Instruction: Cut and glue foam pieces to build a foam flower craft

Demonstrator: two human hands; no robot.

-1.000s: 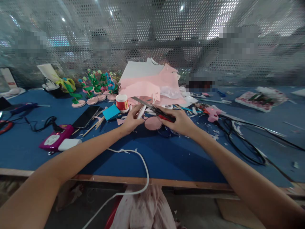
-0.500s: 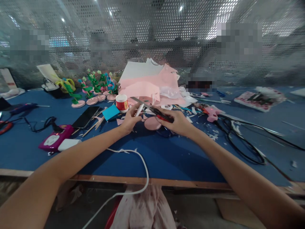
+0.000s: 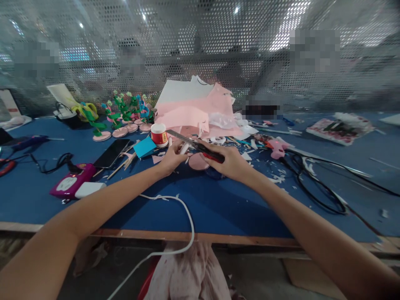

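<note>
My right hand [image 3: 229, 163] is closed around the red and black handle of a utility knife [image 3: 211, 153]. Its long blade points left, over the fingertips of my left hand [image 3: 171, 161]. Pinched in my left fingers is a short white stick-like piece [image 3: 184, 148], close under the blade; whether the blade touches it I cannot tell. A round pink disc [image 3: 198, 161] lies on the table between the hands. Behind my left hand stand a red and white tub [image 3: 159, 136] and a blue paper square [image 3: 144, 147].
Paper plants on pink discs [image 3: 120, 132] stand back left, beside stacked pink and white sheets [image 3: 187, 112]. A phone [image 3: 111, 153], a purple power adapter [image 3: 73, 181] and a white cable [image 3: 187, 212] lie left. To the right are a pink glue gun [image 3: 277, 148], black cord [image 3: 300, 179] and scraps.
The knife blade has shifted slightly left and down, over my left fingers. Less of the white piece now shows above my left hand.
</note>
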